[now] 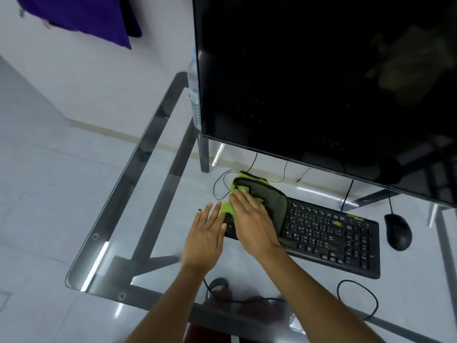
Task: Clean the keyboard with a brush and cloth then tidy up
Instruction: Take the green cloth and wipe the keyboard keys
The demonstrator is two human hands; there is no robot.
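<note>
Two bare forearms enter from about 6 o'clock, with no sleeves, watch or rings in sight. The left hand (206, 237) has a dark-painted little fingernail at its 11 o'clock. The right hand (254, 222) shows short, plain nails.

Your glass-topped table (148, 219) on its dark metal frame carries a black keyboard (331, 238), a black mouse (398, 231) just right of it, a large dark monitor (321, 82) and a clear bottle (194, 95) behind.
</note>
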